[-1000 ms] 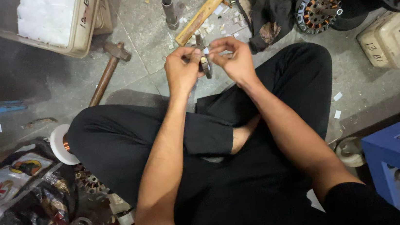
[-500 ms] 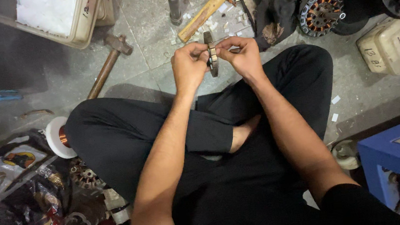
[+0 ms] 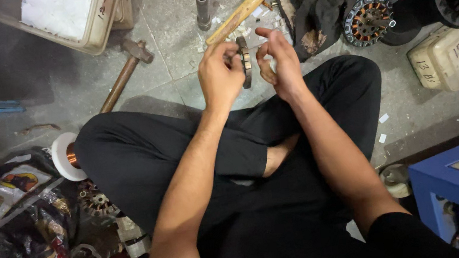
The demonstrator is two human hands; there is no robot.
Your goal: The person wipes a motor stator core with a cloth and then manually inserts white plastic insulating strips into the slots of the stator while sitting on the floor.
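left hand (image 3: 220, 79) pinching toothed stator ring (image 3: 244, 61), held edge-on | right hand (image 3: 278, 62) just beside ring, fingers curled, loosely apart | hammer (image 3: 123, 77) on floor far left; wound stator (image 3: 367, 20) far right

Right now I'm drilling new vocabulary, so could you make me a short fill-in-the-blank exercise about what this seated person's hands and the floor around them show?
1. The left hand holds a toothed metal ____ on edge.
2. The right hand is beside the ring, fingers ____.
3. The hammer lies on the ____.
4. The spool by the knee is wound with ____ wire.

Missing words: ring; curled; floor; copper
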